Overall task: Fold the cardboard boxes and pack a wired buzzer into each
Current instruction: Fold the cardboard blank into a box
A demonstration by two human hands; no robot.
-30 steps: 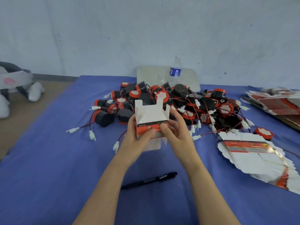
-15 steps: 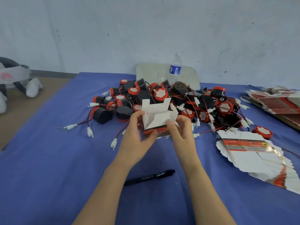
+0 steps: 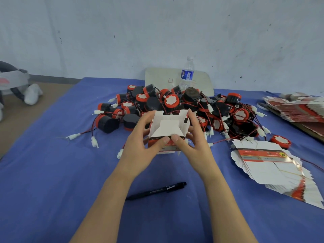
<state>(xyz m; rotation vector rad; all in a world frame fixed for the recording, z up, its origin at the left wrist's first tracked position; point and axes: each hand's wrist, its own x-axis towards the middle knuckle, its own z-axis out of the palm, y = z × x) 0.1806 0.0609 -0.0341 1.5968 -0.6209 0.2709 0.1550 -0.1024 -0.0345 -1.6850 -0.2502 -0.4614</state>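
Box (image 3: 167, 128): half-folded, top open, held mid-scene.
Left hand (image 3: 138, 149): fingers curled round the box's 9 o'clock side.
Right hand (image 3: 196, 146): grasping its 3 o'clock side.
Buzzers (image 3: 171, 101): heaped at the box's 12 o'clock.

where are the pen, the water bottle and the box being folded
pen (image 3: 156, 191), head view, middle of its black barrel
water bottle (image 3: 187, 75), head view, on its blue label
box (image 3: 168, 127), head view, white inside of its open end
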